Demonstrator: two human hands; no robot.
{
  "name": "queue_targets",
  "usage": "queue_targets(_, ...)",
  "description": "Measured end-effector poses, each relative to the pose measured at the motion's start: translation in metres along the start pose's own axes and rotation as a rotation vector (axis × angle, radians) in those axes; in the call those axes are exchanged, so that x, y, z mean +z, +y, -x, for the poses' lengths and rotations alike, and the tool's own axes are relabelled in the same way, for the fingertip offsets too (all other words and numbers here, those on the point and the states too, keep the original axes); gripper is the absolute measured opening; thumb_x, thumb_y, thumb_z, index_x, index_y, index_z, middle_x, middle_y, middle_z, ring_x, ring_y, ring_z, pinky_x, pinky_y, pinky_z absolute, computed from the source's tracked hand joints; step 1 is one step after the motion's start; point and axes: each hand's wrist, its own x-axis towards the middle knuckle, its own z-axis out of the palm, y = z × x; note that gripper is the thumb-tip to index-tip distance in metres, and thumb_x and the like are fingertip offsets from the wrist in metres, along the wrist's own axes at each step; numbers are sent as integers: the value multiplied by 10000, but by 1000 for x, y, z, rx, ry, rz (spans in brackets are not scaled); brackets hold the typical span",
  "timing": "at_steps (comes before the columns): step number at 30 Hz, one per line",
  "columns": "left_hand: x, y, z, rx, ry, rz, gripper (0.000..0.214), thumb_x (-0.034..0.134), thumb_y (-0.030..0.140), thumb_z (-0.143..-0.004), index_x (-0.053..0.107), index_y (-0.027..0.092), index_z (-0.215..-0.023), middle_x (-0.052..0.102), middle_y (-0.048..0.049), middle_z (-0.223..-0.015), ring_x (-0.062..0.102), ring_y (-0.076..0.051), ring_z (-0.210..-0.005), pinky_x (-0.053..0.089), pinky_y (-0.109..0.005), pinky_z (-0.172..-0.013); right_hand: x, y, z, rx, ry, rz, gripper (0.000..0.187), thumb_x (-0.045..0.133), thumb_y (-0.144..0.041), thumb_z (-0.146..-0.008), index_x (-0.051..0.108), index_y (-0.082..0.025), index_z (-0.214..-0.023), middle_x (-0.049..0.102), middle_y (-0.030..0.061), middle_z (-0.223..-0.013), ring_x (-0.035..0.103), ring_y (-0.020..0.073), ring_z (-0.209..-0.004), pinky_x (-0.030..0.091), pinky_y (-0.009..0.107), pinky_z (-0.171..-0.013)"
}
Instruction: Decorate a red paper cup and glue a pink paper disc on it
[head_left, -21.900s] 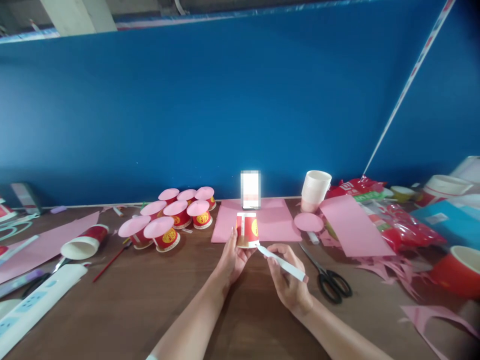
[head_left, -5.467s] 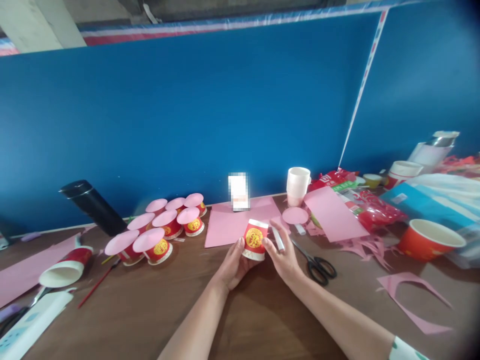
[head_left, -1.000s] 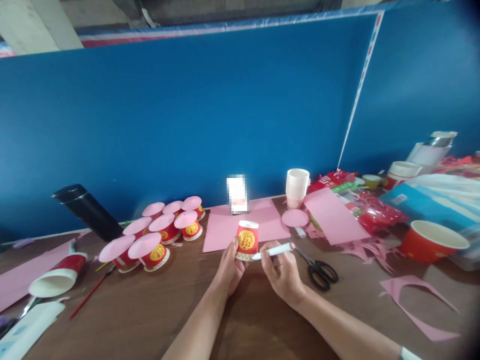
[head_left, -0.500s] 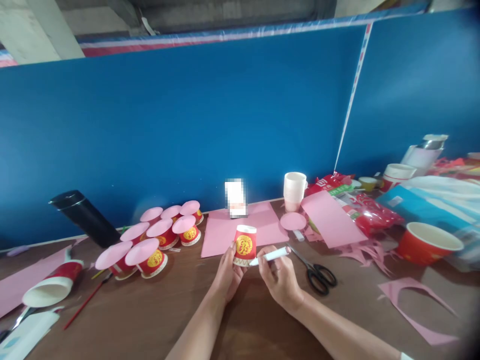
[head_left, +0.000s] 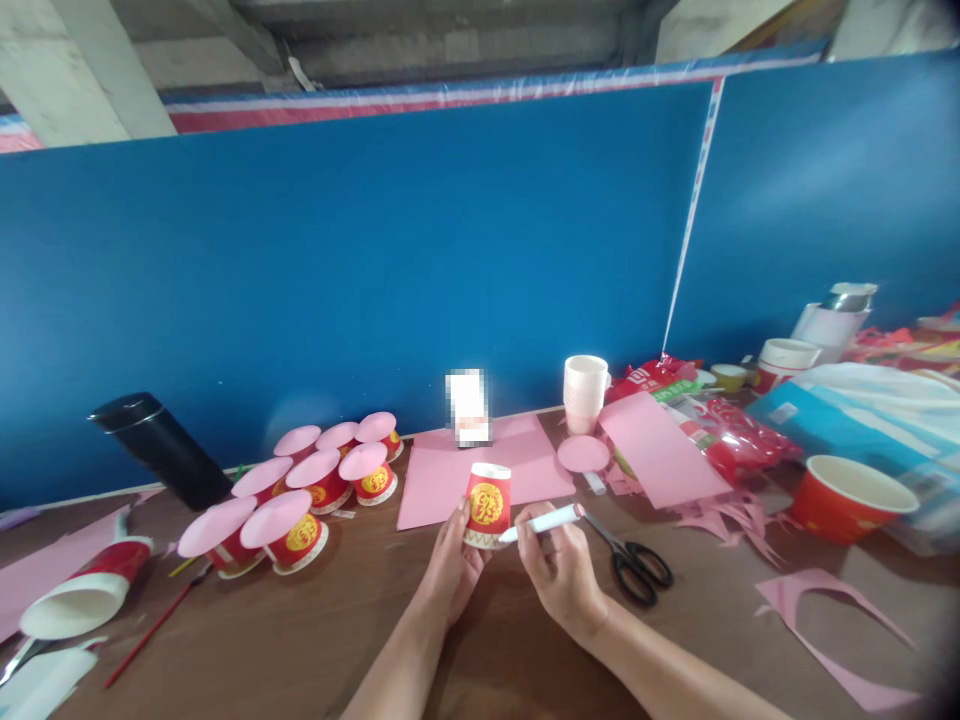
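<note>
My left hand [head_left: 454,565] grips an upside-down red paper cup [head_left: 487,503] with a yellow emblem, just above the brown table [head_left: 315,640]. My right hand [head_left: 561,575] is closed around a white glue stick [head_left: 541,523], and the stick's tip touches the cup's lower rim. A pink paper sheet [head_left: 480,468] lies right behind the cup. A pink paper disc [head_left: 583,454] rests to the right of that sheet.
Several inverted red cups topped with pink discs [head_left: 300,490] stand at the left. Black scissors [head_left: 634,565] lie right of my hand. A white cup stack [head_left: 584,392], a red bowl [head_left: 851,496], pink scraps [head_left: 832,630] and a leaning black flask [head_left: 161,450] are around.
The view has tilted upward, so everything sits lower in the picture. The cup has turned a little in my left hand; the glue stick stays at its rim.
</note>
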Motion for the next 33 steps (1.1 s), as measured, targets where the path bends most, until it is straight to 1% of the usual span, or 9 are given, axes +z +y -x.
queue_targets(3,-1,-1,0,-3,-7,11,225,608,383,-774,585,181,-870,658,-16,-825,615,-138,-735,449,-247,-673,0,0,-1,1,5,7,184,410,-232,-880,542,-175,-765,579,18,-634,526,132,-565,388,219,-534)
queue_targets(5,-2,-1,-1,5,-15,19,210,610,376,-774,585,186,-858,657,-8,-820,613,-139,-750,444,-254,-698,-1,0,-1,2,9,15,195,398,-237,-886,539,-174,-767,573,20,-629,515,132,-557,385,223,-527)
queue_targets(8,-3,-2,-2,3,-25,15,205,609,376,-776,585,186,-849,642,4,-756,603,-123,-693,436,-236,-637,-1,1,-2,-7,7,25,198,395,-233,-887,536,-176,-761,568,18,-624,519,133,-561,387,225,-533)
queue_targets(12,-3,-1,-1,-5,-40,25,208,599,374,-785,582,186,-875,648,-6,-822,603,-119,-706,426,-219,-599,-2,1,-2,-4,14,30,195,398,-229,-884,538,-177,-759,568,16,-624,531,138,-578,393,227,-547)
queue_targets(17,-4,-2,-1,9,-26,14,220,610,382,-774,583,182,-862,633,6,-728,595,-118,-654,414,-222,-573,-2,2,-2,-11,24,30,193,403,-229,-881,547,-172,-766,579,20,-640,528,137,-588,389,226,-546)
queue_targets(22,-3,-1,-1,8,-17,36,249,632,371,-757,588,183,-914,660,-22,-870,620,-148,-776,442,-237,-638,-1,3,-2,6,8,3,190,398,-231,-885,535,-173,-766,570,16,-640,525,135,-588,386,229,-551)
queue_targets(24,-2,-1,-1,7,-26,35,263,635,371,-754,589,182,-931,661,-26,-881,623,-147,-771,445,-238,-640,-2,2,-3,4,9,-2,193,400,-236,-884,530,-175,-755,564,12,-635,519,133,-581,386,230,-557)
queue_targets(27,-3,-2,-1,17,-34,29,259,627,376,-760,590,184,-931,663,-19,-843,622,-140,-728,446,-238,-629,-2,1,-3,4,6,3,189,404,-232,-881,532,-175,-754,564,10,-632,520,130,-578,389,230,-561)
queue_targets(33,-4,-1,-2,14,-13,31,349,622,412,-754,575,191,-1021,669,-39,-915,633,-159,-793,465,-272,-731,0,1,-2,19,-21,-24,182,413,-237,-876,525,-172,-748,537,1,-607,491,115,-526,381,215,-510)
